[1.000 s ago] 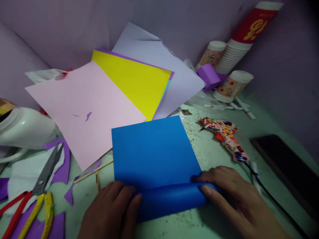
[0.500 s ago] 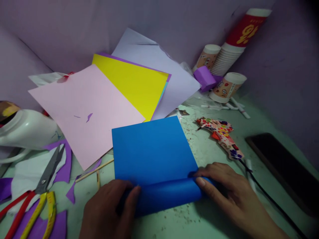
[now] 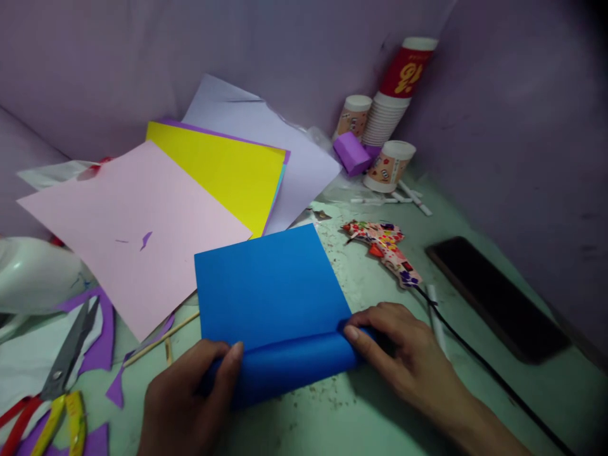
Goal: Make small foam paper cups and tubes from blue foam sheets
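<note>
A sheet of blue paper (image 3: 266, 291) lies before me with its near edge curled up into a loose roll. My left hand (image 3: 190, 392) grips the left end of that roll, thumb on top and fingers partly hidden behind it. At the right end, my right hand (image 3: 399, 348) pinches the roll between thumb and fingers. The far part of the sheet is flat, its back edge close to the pink paper (image 3: 128, 234) and the yellow paper (image 3: 223, 171).
Scissors (image 3: 61, 373) lie on purple and white scraps at left, near a white jug (image 3: 38, 272). A thin wooden stick (image 3: 161, 339) is by the blue sheet. To the right are a patterned glue gun (image 3: 384, 247), its black cord and a phone (image 3: 494, 297). Paper cups (image 3: 389, 164) stand behind.
The view has shifted, so most things appear further left. Both hands keep their hold on the roll, which looks nearly the same.
</note>
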`<state>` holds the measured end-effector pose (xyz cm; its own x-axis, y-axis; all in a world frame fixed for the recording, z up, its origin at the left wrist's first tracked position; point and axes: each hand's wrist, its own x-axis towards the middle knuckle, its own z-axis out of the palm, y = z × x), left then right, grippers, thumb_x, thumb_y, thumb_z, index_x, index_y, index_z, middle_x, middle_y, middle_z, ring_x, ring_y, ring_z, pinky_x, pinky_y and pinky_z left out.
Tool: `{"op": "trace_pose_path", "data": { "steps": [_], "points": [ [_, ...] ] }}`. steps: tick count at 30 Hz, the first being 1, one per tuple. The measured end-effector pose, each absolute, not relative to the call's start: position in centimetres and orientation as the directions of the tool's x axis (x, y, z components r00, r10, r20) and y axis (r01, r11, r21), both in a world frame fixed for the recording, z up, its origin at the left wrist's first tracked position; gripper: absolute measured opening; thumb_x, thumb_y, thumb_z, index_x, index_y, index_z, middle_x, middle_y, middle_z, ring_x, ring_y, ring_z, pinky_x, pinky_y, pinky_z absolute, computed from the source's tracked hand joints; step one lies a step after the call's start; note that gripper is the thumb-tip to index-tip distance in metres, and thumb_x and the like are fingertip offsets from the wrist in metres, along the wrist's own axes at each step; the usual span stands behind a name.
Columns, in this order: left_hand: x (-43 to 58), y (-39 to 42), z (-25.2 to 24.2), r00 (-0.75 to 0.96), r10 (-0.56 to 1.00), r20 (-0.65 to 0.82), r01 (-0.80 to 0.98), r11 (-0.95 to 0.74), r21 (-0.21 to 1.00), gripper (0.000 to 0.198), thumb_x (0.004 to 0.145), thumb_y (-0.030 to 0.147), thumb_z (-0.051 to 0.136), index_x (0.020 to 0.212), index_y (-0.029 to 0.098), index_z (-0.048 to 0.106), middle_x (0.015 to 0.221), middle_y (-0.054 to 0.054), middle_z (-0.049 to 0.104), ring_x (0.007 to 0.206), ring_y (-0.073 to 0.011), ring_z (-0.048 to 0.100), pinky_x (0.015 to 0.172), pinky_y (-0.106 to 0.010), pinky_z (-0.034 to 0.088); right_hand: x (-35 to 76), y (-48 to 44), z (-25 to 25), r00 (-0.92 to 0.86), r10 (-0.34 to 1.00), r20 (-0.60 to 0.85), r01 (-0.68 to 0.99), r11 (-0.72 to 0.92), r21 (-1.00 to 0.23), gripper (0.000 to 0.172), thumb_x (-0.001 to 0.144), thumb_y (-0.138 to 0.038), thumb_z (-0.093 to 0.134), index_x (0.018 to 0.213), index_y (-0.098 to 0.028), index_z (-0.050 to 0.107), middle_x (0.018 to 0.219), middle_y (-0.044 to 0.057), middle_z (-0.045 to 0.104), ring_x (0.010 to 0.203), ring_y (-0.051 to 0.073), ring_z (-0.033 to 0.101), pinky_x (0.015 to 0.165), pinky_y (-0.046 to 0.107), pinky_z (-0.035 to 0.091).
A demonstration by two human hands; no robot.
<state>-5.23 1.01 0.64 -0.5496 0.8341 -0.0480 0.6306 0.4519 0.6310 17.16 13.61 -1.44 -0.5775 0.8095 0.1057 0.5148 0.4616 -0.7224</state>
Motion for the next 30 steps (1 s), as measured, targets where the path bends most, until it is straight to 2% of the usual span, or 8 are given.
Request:
{"op": "trace_pose_path", "data": {
  "steps": [3,6,12,16,19,23,27,30],
  "points": [
    [-5.7,1.0,0.5,-0.518,0.854,0.055,0.681,0.372,0.631,0.037,0.083,0.056,0.052,0.065,0.024,0.062,0.059,0.006,0.062,0.051,-0.0112,0.056,0.048,-0.021,0.041,17.3,13.6,-1.2,-0.572,0.816,0.077,0.519,0.433,-0.736,0.018,0.087,-0.035,0.055,0.082,-0.021,0.066,0.076,0.003,0.069,0.072,0.021,0.061,0.067,0.037,0.047],
    [-6.6,1.0,0.1,-0.402,0.904,0.144,0.792,0.264,0.551,0.029,0.082,0.051,0.055,0.072,0.025,0.064,0.069,0.006,0.068,0.059,-0.0121,0.063,0.053,-0.02,0.047,17.5,13.7,-0.9,-0.585,0.811,0.015,0.545,0.407,-0.733,0.019,0.085,-0.039,0.058,0.084,-0.021,0.066,0.08,0.005,0.069,0.076,0.022,0.06,0.07,0.039,0.046],
    [-7.6,-0.4,0.4,-0.177,0.964,0.197,0.902,0.078,0.425,0.024,0.085,0.046,0.055,0.095,0.026,0.062,0.091,0.001,0.072,0.078,-0.0159,0.07,0.066,-0.021,0.056,18.2,13.7,0.4,-0.697,0.717,-0.025,0.477,0.437,-0.763,0.024,0.084,-0.039,0.06,0.097,-0.02,0.064,0.094,0.007,0.068,0.084,0.021,0.061,0.076,0.037,0.047],
    [-7.2,-1.2,1.1,-0.018,0.963,0.27,0.966,-0.053,0.254,0.025,0.085,0.04,0.057,0.104,0.025,0.06,0.1,-0.005,0.07,0.088,-0.0198,0.068,0.073,-0.029,0.056,18.4,13.4,1.1,-0.729,0.684,0.006,0.469,0.506,-0.724,0.027,0.082,-0.043,0.063,0.095,-0.02,0.065,0.088,0.006,0.069,0.08,0.021,0.062,0.072,0.036,0.047],
    [-6.2,-1.2,1.4,0.111,0.936,0.333,0.982,-0.155,0.107,0.028,0.088,0.031,0.052,0.113,0.02,0.056,0.1,-0.008,0.069,0.088,-0.0224,0.066,0.077,-0.037,0.054,18.4,13.2,1.1,-0.75,0.66,0.048,0.445,0.556,-0.703,0.026,0.083,-0.043,0.063,0.095,-0.02,0.066,0.086,0.005,0.069,0.078,0.02,0.062,0.072,0.035,0.047],
    [-4.9,-0.8,1.4,0.228,0.921,0.317,0.971,-0.24,-0.002,0.033,0.089,0.03,0.05,0.119,0.016,0.052,0.098,-0.009,0.07,0.085,-0.0248,0.065,0.081,-0.046,0.051,18.5,13.1,1.1,-0.774,0.632,0.049,0.435,0.585,-0.685,0.027,0.083,-0.043,0.063,0.097,-0.02,0.067,0.087,0.006,0.069,0.08,0.021,0.062,0.075,0.036,0.047],
    [-4.1,-1.2,1.4,0.18,0.927,0.328,0.981,-0.194,0.01,0.039,0.09,0.041,0.049,0.119,0.016,0.051,0.093,-0.009,0.07,0.076,-0.0209,0.067,0.065,-0.032,0.054,18.9,13.0,1.8,-0.811,0.579,0.078,0.403,0.651,-0.643,0.045,0.076,-0.047,0.069,0.112,-0.019,0.062,0.105,0.01,0.066,0.094,0.025,0.06,0.081,0.04,0.048],
    [-2.8,-1.9,1.4,0.107,0.935,0.338,0.985,-0.145,0.089,0.032,0.094,0.042,0.041,0.115,0.021,0.052,0.086,-0.004,0.07,0.07,-0.0168,0.067,0.056,-0.026,0.052,18.7,12.2,2.4,-0.823,0.516,0.237,0.359,0.795,-0.489,0.047,0.075,-0.04,0.071,0.117,-0.02,0.059,0.113,0.012,0.065,0.111,0.032,0.054,0.094,0.053,0.041]
  ]
}}
